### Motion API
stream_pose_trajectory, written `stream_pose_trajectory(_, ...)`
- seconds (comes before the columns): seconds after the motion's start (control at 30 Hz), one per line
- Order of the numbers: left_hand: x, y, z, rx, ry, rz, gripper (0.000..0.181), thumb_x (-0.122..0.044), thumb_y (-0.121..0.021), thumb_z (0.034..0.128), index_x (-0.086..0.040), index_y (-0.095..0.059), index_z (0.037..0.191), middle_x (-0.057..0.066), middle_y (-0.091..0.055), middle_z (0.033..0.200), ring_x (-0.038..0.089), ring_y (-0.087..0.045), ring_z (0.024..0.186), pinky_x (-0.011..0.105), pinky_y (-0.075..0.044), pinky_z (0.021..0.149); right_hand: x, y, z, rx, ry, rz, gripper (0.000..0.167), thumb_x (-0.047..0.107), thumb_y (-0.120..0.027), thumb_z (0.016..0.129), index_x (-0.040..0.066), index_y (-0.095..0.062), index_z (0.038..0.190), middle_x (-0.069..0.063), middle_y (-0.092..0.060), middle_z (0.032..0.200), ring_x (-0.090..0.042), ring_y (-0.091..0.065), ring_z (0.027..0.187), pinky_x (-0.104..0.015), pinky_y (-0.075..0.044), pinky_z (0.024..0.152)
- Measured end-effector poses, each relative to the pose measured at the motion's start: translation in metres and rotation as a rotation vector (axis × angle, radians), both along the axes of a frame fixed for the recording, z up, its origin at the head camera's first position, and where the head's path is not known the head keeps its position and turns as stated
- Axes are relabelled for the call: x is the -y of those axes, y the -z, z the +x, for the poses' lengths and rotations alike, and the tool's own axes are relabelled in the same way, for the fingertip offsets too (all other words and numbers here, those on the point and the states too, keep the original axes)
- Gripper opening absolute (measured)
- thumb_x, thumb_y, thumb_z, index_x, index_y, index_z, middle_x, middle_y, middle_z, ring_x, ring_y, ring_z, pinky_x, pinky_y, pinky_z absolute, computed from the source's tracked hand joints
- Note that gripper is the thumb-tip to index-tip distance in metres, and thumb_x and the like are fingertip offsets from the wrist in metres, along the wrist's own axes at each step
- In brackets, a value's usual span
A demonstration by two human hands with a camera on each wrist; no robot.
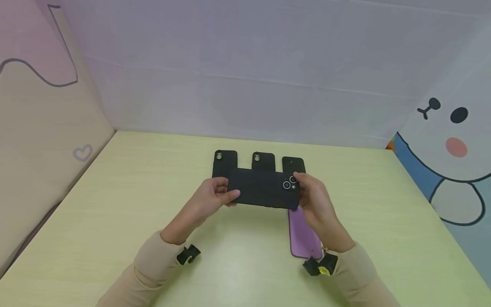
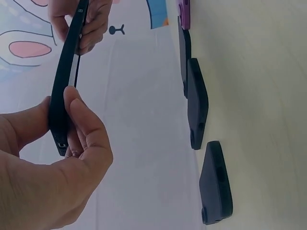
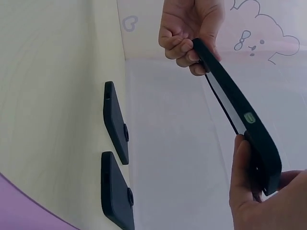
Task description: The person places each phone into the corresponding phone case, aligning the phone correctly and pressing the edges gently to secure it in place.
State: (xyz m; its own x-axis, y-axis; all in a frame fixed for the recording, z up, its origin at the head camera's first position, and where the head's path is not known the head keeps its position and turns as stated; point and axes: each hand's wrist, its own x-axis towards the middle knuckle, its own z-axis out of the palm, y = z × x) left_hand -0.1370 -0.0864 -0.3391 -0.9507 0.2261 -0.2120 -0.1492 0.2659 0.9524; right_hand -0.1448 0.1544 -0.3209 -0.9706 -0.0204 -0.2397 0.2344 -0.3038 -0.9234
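A black phone case, bearing two ringed camera lenses near its three o'clock end, was held crosswise above a pale yellow table, and clock places here were read from its middle in the head view. The left hand pinched its nine o'clock end, thumb on the lens side and fingers behind. The right hand pinched its three o'clock end, one digit at the corner just beside the lenses. In the right wrist view a pale strip and a thin dark line ran along its inner side; what they were I could not tell. Beyond it, three more dark cases lay on the table, partly hidden by the held one: a first case at ten o'clock, a second case at twelve and a third case at two. A purple case lay between four and five o'clock, its edge partly covered by the right hand and wrist. Beige sleeves covered both forearms. A whitish backdrop stood at twelve o'clock, and a panel with a cartoon face stood between two and three.
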Motion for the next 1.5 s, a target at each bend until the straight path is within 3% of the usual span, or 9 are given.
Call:
stream_pose_trajectory(0.1,0.002,-0.001,-0.001,-0.021,-0.026,0.006,0.040,-0.013,-0.058,0.0897,0.006,-0.047,0.123,0.020,-0.063,0.109,0.026,-0.067,0.087,0.044,-0.041,0.098,0.000,0.000,0.000,-0.024,-0.023,0.047,0.018,0.014,-0.046,0.094,0.012,-0.058,0.080,0.007,-0.062,0.066,-0.008,-0.055,0.059,-0.021,-0.044,0.061)
stream_pose_trajectory(0.17,0.004,-0.002,-0.002,-0.030,-0.054,0.012,0.039,-0.016,-0.058,0.0902,0.005,-0.048,0.122,0.018,-0.064,0.107,0.022,-0.066,0.085,0.041,-0.044,0.094,-0.001,0.000,0.000,-0.044,-0.069,0.093,0.017,0.014,-0.045,0.095,0.004,-0.059,0.092,0.007,-0.064,0.070,-0.007,-0.059,0.062,-0.020,-0.046,0.061)
stream_pose_trajectory(0.33,0.009,-0.003,-0.006,-0.038,-0.133,0.034,0.043,-0.019,-0.056,0.0914,0.003,-0.048,0.127,0.018,-0.064,0.107,0.021,-0.064,0.084,0.035,-0.048,0.089,-0.002,0.001,0.001,-0.099,-0.213,0.214,0.035,0.014,-0.045,0.096,-0.014,-0.048,0.118,0.008,-0.067,0.078,-0.004,-0.062,0.070,-0.020,-0.050,0.065)
stream_pose_trajectory(0.6,0.018,-0.004,-0.011,-0.047,-0.191,0.083,0.036,-0.024,-0.054,0.0924,0.001,-0.058,0.118,0.001,-0.066,0.088,0.010,-0.058,0.074,0.033,-0.044,0.089,-0.006,0.003,0.000,-0.159,-0.464,0.341,0.036,0.011,-0.049,0.094,-0.015,-0.048,0.119,0.007,-0.067,0.080,-0.010,-0.067,0.070,-0.025,-0.051,0.070)
stream_pose_trajectory(0.77,0.020,-0.005,-0.013,-0.040,-0.205,0.116,0.038,-0.028,-0.055,0.0916,0.002,-0.059,0.115,-0.005,-0.062,0.078,0.012,-0.055,0.072,0.029,-0.044,0.085,-0.010,0.007,-0.001,-0.191,-0.617,0.316,0.031,0.004,-0.052,0.091,-0.018,-0.046,0.112,0.003,-0.067,0.081,-0.013,-0.067,0.069,-0.032,-0.054,0.072)
stream_pose_trajectory(0.9,0.020,-0.006,-0.014,-0.036,-0.216,0.114,0.039,-0.029,-0.056,0.0909,0.002,-0.061,0.113,-0.006,-0.060,0.073,0.012,-0.053,0.071,0.026,-0.045,0.078,-0.011,0.009,-0.001,-0.187,-0.685,0.297,0.032,0.002,-0.054,0.088,-0.017,-0.043,0.111,0.003,-0.065,0.079,-0.013,-0.066,0.068,-0.033,-0.054,0.073)
stream_pose_trajectory(1.1,0.020,-0.007,-0.014,-0.017,-0.237,0.165,0.039,-0.031,-0.055,0.0911,0.002,-0.061,0.112,-0.006,-0.060,0.074,0.012,-0.054,0.072,0.024,-0.046,0.080,-0.009,0.009,0.000,-0.172,-0.702,0.253,0.025,0.000,-0.054,0.088,-0.013,-0.044,0.107,0.003,-0.068,0.080,-0.014,-0.068,0.071,-0.032,-0.054,0.074)
stream_pose_trajectory(1.27,0.018,-0.007,-0.013,-0.004,-0.255,0.206,0.038,-0.029,-0.053,0.0924,0.002,-0.058,0.115,-0.003,-0.059,0.080,0.011,-0.054,0.075,0.020,-0.047,0.078,-0.005,0.009,0.002,-0.176,-0.610,0.256,0.017,-0.002,-0.051,0.088,-0.013,-0.047,0.101,0.001,-0.067,0.079,-0.013,-0.067,0.070,-0.031,-0.055,0.071)
stream_pose_trajectory(1.5,0.016,-0.004,-0.012,0.010,-0.207,0.295,0.036,-0.025,-0.051,0.0934,0.003,-0.054,0.116,0.000,-0.060,0.089,0.010,-0.059,0.080,0.020,-0.050,0.079,-0.001,0.006,0.005,-0.156,-0.523,0.223,0.015,-0.004,-0.050,0.088,-0.013,-0.048,0.100,0.000,-0.066,0.078,-0.012,-0.066,0.072,-0.029,-0.055,0.070)
